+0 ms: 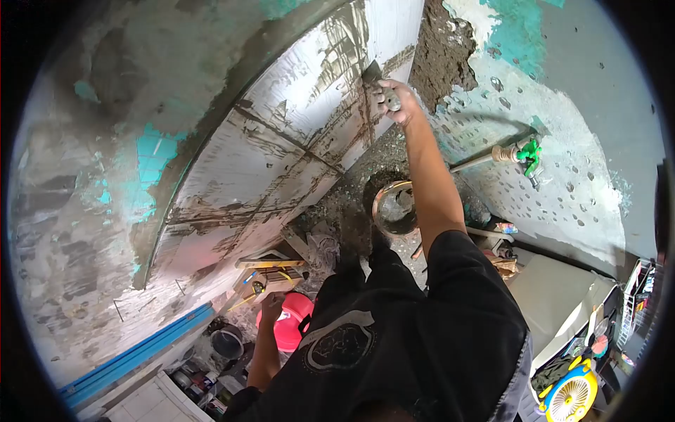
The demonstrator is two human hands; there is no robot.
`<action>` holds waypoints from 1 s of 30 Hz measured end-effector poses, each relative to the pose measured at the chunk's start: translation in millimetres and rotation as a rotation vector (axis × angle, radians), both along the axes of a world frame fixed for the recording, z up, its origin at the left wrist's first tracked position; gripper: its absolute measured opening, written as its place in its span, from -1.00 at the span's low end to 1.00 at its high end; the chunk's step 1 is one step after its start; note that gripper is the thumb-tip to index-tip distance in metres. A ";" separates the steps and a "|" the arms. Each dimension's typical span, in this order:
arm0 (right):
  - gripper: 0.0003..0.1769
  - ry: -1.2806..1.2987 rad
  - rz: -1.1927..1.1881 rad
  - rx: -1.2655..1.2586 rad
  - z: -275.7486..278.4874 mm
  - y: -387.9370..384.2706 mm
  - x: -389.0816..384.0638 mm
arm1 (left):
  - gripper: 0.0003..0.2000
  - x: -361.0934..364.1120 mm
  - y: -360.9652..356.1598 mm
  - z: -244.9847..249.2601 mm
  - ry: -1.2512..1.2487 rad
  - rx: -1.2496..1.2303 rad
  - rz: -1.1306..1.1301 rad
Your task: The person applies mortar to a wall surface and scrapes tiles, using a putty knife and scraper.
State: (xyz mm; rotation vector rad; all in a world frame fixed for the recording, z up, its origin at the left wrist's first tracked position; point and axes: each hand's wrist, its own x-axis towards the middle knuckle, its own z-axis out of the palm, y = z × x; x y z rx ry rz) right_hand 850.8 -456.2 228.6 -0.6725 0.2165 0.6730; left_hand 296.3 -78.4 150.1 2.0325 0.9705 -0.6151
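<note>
White smeared tiles [295, 91] may scratch if the right hand [396, 103] tilts its clamped dark-bladed scraper [372, 72]. Left hand [272, 307] below them: grip unclear.

Right hand [396, 103] outstretched, left hand [273, 307] low.

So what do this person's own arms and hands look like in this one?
Both the left hand and right hand are ungloved, with bare forearms. The short sleeves are black, matching the shirt, which carries a roundish grey print. No watch or bracelet is visible.
</note>
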 end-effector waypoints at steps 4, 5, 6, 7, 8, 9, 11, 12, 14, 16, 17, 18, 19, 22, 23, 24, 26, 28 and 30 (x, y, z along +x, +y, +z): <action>-0.84 -0.030 -0.014 0.031 66.7 -7.0 -5.0 | -0.81 -72.3 16.6 -48.8 -0.038 -0.132 -0.096; -0.84 -0.065 0.005 0.095 79.0 -8.6 -3.4 | -0.80 -92.3 25.8 -68.4 -0.101 -0.123 -0.224; -0.84 -0.099 0.024 0.160 89.0 -9.5 -2.2 | -0.79 -84.6 11.2 -48.6 0.062 -0.144 -0.152; -0.84 -0.133 0.044 0.225 99.4 -11.7 -0.7 | -0.78 -73.3 -3.2 -30.2 0.137 -0.159 -0.054; -0.84 -0.178 -0.007 0.140 121.5 -11.0 -6.8 | -0.78 -60.0 -16.9 -12.1 0.213 -0.174 0.043; -0.84 -0.217 0.017 0.152 135.2 -14.3 -4.2 | -0.78 -54.5 -23.3 -4.7 0.289 -0.187 0.139; -0.83 -0.284 0.072 0.183 153.5 -17.4 0.4 | -0.78 -74.6 1.0 -45.4 0.097 -0.160 -0.213; -0.82 -0.330 0.081 0.252 161.8 -21.8 -1.5 | -0.79 -85.7 14.2 -68.6 0.003 -0.166 -0.282; -0.80 -0.447 0.096 0.259 176.6 -27.5 -6.9 | -0.83 -78.1 26.0 -88.3 -0.445 0.277 -0.940; -0.68 -0.480 -0.028 -0.059 161.5 -24.0 -17.1 | -0.88 -32.8 -3.9 -40.8 0.020 -0.126 0.015; -0.63 -0.487 -0.118 -0.293 152.0 -18.4 -29.3 | -0.88 -29.4 2.6 -52.2 0.036 -0.037 -0.033; -0.60 -0.432 -0.121 -0.429 125.0 -15.1 -34.9 | -0.88 -19.3 -6.6 -36.7 -0.122 -0.114 0.064; -0.57 -0.387 -0.121 -0.566 87.8 -8.5 -35.9 | -0.88 -6.0 -18.1 -21.7 -0.287 -0.191 0.167; -0.75 -0.225 -0.110 -0.698 -40.7 22.8 -43.8 | -0.79 -1.1 -16.0 -7.2 -0.181 0.035 -0.036; -0.78 -0.225 -0.101 -0.761 -75.8 33.4 -41.9 | -0.80 -9.1 -13.4 -8.6 -0.072 -0.010 0.041; -0.79 -0.196 -0.122 -0.792 -92.9 46.7 -48.3 | -0.80 -19.6 -9.2 -15.5 -0.087 -0.022 0.071; -0.78 -0.168 -0.143 -0.781 -111.5 75.3 -71.4 | -0.79 -60.3 4.2 -34.2 -0.205 0.056 -0.088; -0.79 -0.119 -0.152 -0.667 -126.4 102.4 -96.2 | -0.79 -103.0 23.3 -46.0 -0.419 0.246 -0.462; -0.80 -0.167 -0.198 -0.636 -163.0 134.1 -121.7 | -0.77 -141.9 37.2 -51.7 -0.384 0.368 -0.753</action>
